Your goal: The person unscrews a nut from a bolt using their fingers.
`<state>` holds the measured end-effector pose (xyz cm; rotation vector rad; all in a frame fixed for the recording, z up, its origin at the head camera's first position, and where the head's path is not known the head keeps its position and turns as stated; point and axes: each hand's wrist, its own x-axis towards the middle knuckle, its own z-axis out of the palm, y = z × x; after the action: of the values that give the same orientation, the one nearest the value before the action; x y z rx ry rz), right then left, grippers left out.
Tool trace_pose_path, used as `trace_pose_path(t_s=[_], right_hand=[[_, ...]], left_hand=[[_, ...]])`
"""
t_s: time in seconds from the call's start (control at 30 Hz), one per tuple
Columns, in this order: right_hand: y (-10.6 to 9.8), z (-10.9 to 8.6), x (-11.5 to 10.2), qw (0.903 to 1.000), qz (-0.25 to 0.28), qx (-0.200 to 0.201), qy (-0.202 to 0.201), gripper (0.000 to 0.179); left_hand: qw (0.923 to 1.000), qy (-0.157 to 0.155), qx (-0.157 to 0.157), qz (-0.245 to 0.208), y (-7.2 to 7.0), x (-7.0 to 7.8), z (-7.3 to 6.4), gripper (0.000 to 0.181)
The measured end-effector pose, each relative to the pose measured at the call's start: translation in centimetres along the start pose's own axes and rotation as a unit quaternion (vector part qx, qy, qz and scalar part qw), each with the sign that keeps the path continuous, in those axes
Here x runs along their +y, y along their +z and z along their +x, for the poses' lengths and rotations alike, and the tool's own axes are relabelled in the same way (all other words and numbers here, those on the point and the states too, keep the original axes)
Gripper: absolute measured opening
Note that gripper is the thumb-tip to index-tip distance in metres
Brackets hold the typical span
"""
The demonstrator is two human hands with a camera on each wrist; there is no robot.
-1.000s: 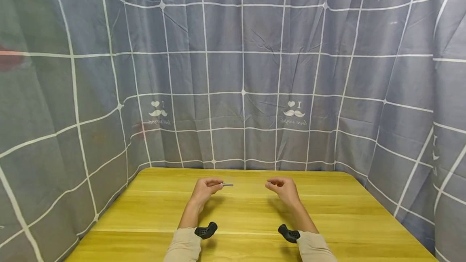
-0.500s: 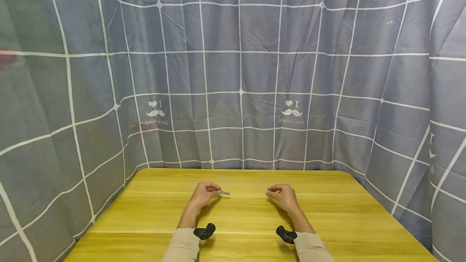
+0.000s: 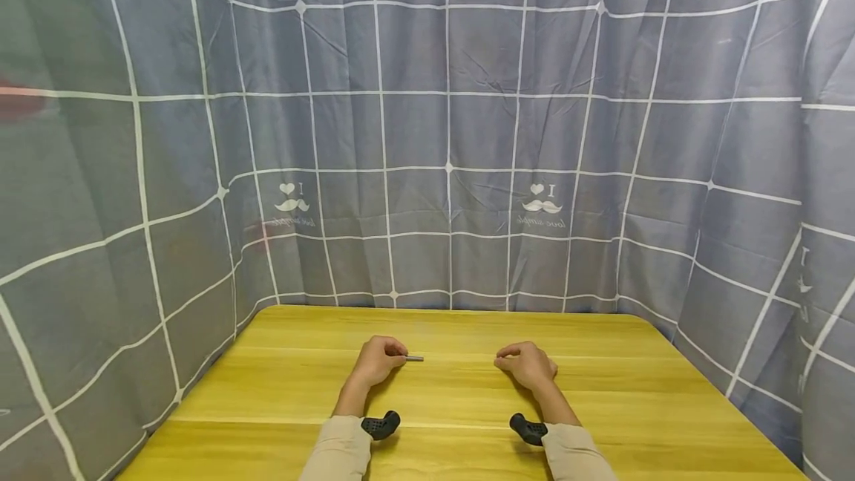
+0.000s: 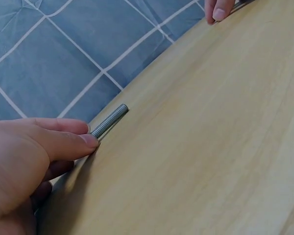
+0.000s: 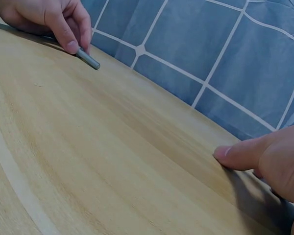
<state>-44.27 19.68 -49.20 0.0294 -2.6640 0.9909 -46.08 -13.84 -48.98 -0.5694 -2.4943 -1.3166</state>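
Observation:
My left hand (image 3: 379, 359) pinches a grey metal bolt (image 4: 110, 121) between thumb and fingers. Its threaded shank points right, toward the other hand, while the near end is hidden in the grip. The bolt lies low, close over the wooden table. Across a gap, my right hand (image 3: 528, 364) is low at the tabletop, thumb and forefinger brought together at the tips. In the right wrist view the thumb (image 5: 230, 155) reaches down to the wood. I cannot tell whether something small sits between those fingertips.
The yellow wood-grain table (image 3: 454, 407) extends around both hands, its far edge just beyond them. A grey curtain (image 3: 414, 132) with white grid lines hangs behind and at both sides. Black wrist mounts (image 3: 381, 425) sit at the sleeve cuffs.
Both hands have come down nearer the tabletop, the left still pinching the bolt. A small shiny bit at the right fingertips a second ago no longer shows.

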Motion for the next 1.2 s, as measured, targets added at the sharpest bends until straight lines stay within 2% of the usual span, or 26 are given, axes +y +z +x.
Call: trace_pose_path(t_s=[0.17, 0.33, 0.7, 0.9, 1.03, 1.2], right_hand=[[-0.4, -0.1, 0.3, 1.0, -0.005, -0.002, 0.002, 0.011], [-0.5, 0.0, 0.4, 1.0, -0.001, -0.005, -0.004, 0.011], [-0.6, -0.2, 0.1, 0.9999, 0.01, -0.005, -0.011, 0.019], [-0.7, 0.2, 0.3, 0.9994, 0.032, -0.008, -0.007, 0.023], [-0.9, 0.8, 0.5, 0.9983, 0.055, -0.017, -0.003, 0.027], [-1.2, 1.2, 0.8, 0.9962, 0.077, -0.039, -0.008, 0.028]], left_hand=[[0.9999, 0.014, -0.002, 0.009, 0.3, 0.1, 0.2, 0.005], [0.9998, 0.014, 0.002, 0.013, 0.3, 0.1, 0.2, 0.007], [0.9999, -0.003, -0.005, -0.01, 0.3, -0.1, 0.2, 0.014], [0.999, -0.018, -0.012, -0.039, 0.3, 0.3, 0.2, 0.023], [0.9981, -0.021, -0.004, -0.058, 0.4, 0.3, 0.2, 0.027], [0.9964, -0.039, 0.028, -0.07, 0.8, 0.4, 0.2, 0.033]])
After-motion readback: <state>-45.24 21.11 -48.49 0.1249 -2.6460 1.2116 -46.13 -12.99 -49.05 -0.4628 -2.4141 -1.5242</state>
